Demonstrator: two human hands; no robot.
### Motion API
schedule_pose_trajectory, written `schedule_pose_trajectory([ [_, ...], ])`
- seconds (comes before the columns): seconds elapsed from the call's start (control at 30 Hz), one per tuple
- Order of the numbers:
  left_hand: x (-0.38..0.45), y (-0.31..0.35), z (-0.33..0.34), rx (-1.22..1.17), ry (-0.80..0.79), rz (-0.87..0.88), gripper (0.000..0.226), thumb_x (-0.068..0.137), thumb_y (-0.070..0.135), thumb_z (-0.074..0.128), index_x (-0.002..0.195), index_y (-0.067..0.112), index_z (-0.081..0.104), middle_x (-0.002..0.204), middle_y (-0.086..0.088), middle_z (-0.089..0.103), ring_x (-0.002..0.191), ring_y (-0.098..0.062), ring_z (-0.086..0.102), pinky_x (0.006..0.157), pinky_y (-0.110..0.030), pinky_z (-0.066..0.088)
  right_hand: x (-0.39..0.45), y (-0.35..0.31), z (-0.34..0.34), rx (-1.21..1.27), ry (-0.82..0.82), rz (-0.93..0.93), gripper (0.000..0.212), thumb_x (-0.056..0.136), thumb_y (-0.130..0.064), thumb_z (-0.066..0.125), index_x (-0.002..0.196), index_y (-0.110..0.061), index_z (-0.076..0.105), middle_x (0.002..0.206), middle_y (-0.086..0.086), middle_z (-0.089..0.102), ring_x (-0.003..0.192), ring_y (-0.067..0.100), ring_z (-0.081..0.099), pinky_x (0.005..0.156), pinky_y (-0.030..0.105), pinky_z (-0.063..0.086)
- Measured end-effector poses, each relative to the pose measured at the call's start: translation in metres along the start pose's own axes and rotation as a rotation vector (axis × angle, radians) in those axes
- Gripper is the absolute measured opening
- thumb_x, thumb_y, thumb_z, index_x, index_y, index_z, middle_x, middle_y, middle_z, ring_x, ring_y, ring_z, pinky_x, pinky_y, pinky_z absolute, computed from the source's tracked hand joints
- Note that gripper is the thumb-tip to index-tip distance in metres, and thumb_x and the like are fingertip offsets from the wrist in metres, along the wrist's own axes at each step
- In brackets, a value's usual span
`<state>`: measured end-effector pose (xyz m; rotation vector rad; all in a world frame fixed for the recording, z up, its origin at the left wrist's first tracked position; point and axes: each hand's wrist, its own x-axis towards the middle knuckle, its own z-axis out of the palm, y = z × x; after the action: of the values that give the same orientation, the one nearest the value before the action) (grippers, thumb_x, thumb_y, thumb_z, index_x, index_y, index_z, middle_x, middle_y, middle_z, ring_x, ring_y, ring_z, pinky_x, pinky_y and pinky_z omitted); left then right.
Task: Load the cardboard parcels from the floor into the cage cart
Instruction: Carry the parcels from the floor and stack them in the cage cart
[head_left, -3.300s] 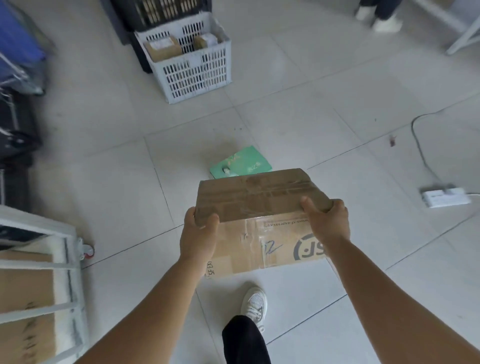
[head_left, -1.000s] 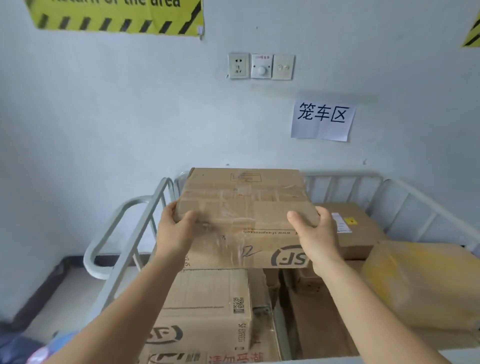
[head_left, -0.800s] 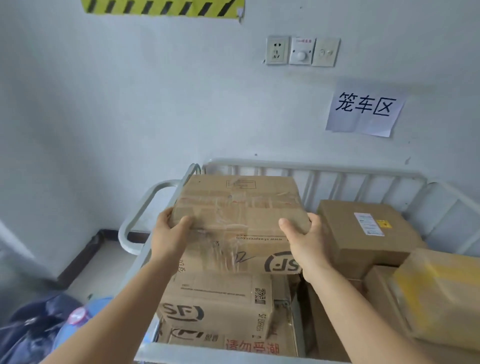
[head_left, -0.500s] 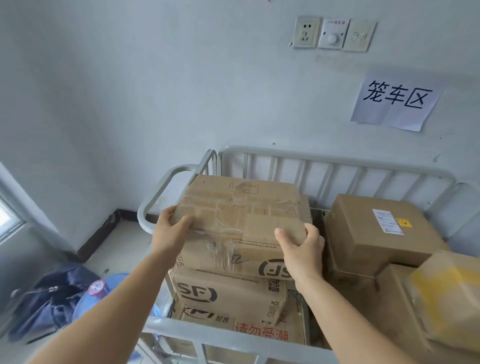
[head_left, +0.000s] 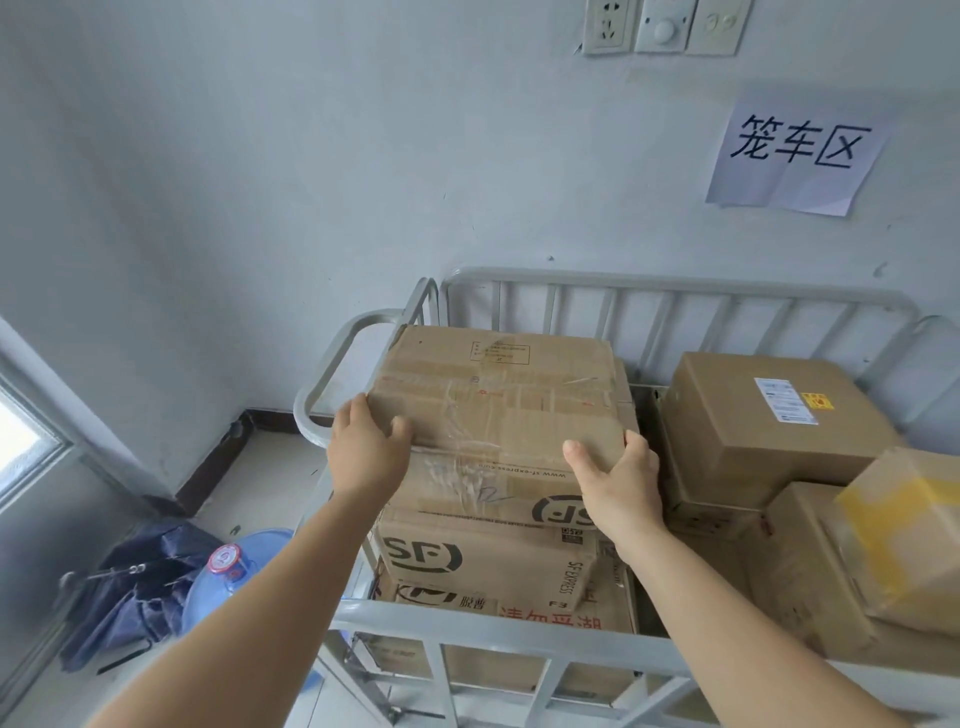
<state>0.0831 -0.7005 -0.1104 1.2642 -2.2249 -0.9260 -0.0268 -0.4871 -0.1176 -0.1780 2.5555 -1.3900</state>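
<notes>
Where hands (head_left: 366, 452) clasp parcel (head_left: 498, 405) | underside hidden | cart (head_left: 675, 293) cropped

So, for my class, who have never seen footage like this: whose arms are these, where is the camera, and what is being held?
There is no machine here. A person wears a camera on the head, so you look down along their own arms. The left hand and right hand grip the near corners of a taped cardboard parcel, which sits atop a stack of SF boxes inside a grey metal cage cart. More parcels, one wrapped in yellow tape, lie to the right. A water bottle stands on the floor.
</notes>
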Motion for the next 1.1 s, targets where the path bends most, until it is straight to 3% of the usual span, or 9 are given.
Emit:
schedule_pose_trajectory([
  [0.1,-0.01,0.009,0.001,0.254,0.001,0.159,0.059,0.094,0.031,0.046,0.147,0.012,0.031,0.158,-0.007,0.019,0.147,-0.025,0.008,0.12,-0.045,0.005,-0.007,-0.002,-0.008,-0.091,-0.052,-0.053,0.086,0.09,-0.051,0.058,0.155,-0.015,0.016,0.157,0.006,0.021,0.136,0.028,0.039,0.103,0.04,0.04],
  [0.2,-0.03,0.027,0.008,0.315,-0.054,0.33,0.064,0.095,0.036,0.045,0.152,0.016,0.023,0.161,-0.003,0.012,0.149,-0.019,-0.005,0.119,-0.045,-0.004,-0.017,0.004,-0.022,-0.192,-0.099,-0.137,0.085,0.092,-0.053,0.054,0.156,-0.016,0.012,0.161,0.003,0.017,0.145,0.023,0.026,0.111,0.039,0.031],
  [0.43,-0.107,0.074,0.049,0.364,-0.249,0.677,0.065,0.095,0.04,0.047,0.152,0.02,0.021,0.159,0.002,0.021,0.149,-0.018,0.007,0.121,-0.042,0.007,-0.046,0.05,-0.084,-0.501,-0.054,-0.249,0.077,0.095,-0.056,0.045,0.155,-0.017,0.015,0.162,0.0,0.016,0.149,0.02,0.012,0.121,0.038,0.015],
  [0.6,-0.195,0.101,0.085,0.418,-0.436,0.804,0.068,0.095,0.036,0.047,0.154,0.022,0.016,0.161,0.003,0.015,0.149,-0.017,0.005,0.119,-0.038,0.003,-0.093,0.111,-0.148,-0.619,0.006,-0.115,0.076,0.096,-0.057,0.042,0.156,-0.021,0.011,0.164,-0.001,0.008,0.151,0.021,0.005,0.121,0.042,0.01],
  [0.77,-0.29,0.122,0.115,0.462,-0.567,0.977,0.069,0.096,0.04,0.046,0.154,0.021,0.013,0.16,0.001,0.015,0.149,-0.02,0.006,0.12,-0.038,0.008,-0.161,0.174,-0.218,-0.657,0.075,0.037,0.078,0.096,-0.057,0.041,0.156,-0.019,0.009,0.164,0.0,0.007,0.15,0.022,0.005,0.121,0.041,0.008],
  [0.9,-0.367,0.136,0.136,0.472,-0.672,1.104,0.067,0.098,0.037,0.044,0.154,0.022,0.012,0.16,0.002,0.016,0.148,-0.02,0.007,0.119,-0.038,0.006,-0.22,0.228,-0.264,-0.64,0.149,0.168,0.079,0.094,-0.056,0.046,0.154,-0.015,0.015,0.161,0.003,0.016,0.149,0.022,0.011,0.12,0.041,0.014],
  [1.03,-0.438,0.145,0.155,0.494,-0.767,1.256,0.065,0.098,0.041,0.043,0.153,0.024,0.014,0.159,0.003,0.018,0.148,-0.02,0.01,0.119,-0.038,0.007,-0.284,0.275,-0.303,-0.627,0.269,0.273,0.064,0.092,-0.052,0.05,0.142,-0.014,0.035,0.145,0.001,0.039,0.136,0.023,0.032,0.108,0.037,0.028],
  [1.1,-0.47,0.147,0.167,0.499,-0.814,1.322,0.067,0.097,0.042,0.044,0.154,0.024,0.013,0.159,0.003,0.018,0.148,-0.019,0.01,0.119,-0.037,0.008,-0.312,0.297,-0.319,-0.619,0.295,0.355,0.063,0.094,-0.05,0.048,0.143,-0.013,0.033,0.145,0.002,0.039,0.136,0.024,0.031,0.108,0.037,0.026],
])
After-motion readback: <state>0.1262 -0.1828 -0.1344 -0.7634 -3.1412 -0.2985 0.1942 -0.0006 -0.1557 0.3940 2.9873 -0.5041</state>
